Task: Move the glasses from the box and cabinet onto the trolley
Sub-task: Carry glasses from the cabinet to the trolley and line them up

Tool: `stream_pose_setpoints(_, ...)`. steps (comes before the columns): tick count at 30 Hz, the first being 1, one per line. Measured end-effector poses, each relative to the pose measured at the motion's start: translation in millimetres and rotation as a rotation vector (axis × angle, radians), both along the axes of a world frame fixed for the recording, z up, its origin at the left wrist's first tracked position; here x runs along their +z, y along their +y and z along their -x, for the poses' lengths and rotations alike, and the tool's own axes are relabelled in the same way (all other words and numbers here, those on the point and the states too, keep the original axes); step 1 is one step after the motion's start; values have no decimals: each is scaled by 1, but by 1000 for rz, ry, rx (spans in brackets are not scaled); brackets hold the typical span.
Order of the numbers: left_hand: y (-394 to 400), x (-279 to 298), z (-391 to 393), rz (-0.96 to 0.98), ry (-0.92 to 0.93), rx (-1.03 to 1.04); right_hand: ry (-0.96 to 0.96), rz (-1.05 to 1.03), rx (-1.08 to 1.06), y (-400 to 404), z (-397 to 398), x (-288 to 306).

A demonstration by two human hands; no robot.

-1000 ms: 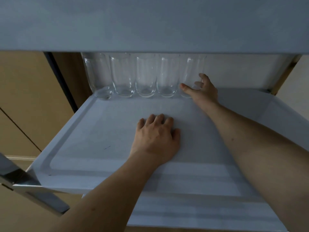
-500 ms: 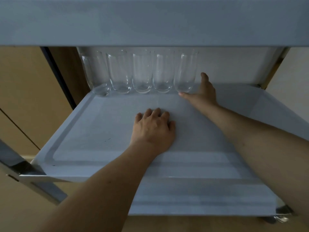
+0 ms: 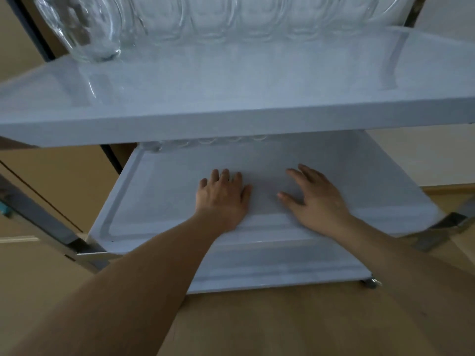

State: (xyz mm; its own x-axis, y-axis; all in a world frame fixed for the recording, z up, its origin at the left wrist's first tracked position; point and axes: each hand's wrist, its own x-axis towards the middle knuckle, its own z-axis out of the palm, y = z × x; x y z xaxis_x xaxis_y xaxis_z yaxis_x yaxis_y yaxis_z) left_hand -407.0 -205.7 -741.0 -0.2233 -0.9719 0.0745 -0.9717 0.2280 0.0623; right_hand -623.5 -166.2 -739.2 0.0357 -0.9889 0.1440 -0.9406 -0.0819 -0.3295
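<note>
While the lower shelf [image 3: 144, 201] of the trolley is reached into, the left hand [image 3: 222, 199] is laid flat on it, fingers straight and close together. Just beside it, the right hand [image 3: 314, 199] is held with fingers spread; nothing is gripped. Glasses [image 3: 205, 143] are lined up at the back of this shelf, and more glasses [image 3: 87, 29] are stood on the upper shelf [image 3: 231, 86] above it.

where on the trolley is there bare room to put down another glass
Upper shelf: bare from the row of glasses at the back to the front edge. Lower shelf: bare patches left of the left hand, right of the right hand and in front of both. Crowded along the back, where glass bases line up.
</note>
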Motion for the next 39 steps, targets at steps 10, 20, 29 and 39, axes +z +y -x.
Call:
stream_pose_setpoints(10, 132, 66, -10, -420, 202, -16, -209, -349, -149, 135, -18, 70)
stream_pose_setpoints(20, 185, 269, -8, -483, 239, -59, -244, -446, -196, 191, -19, 261)
stream_pose_setpoints(29, 162, 472, 33, -244, 210, -169, -287, -317, -195, 176, 29, 445)
stream_pose_setpoints(39, 107, 592, 98, 7, 212, -310, -229, -98, -199, 137, 90, 563)
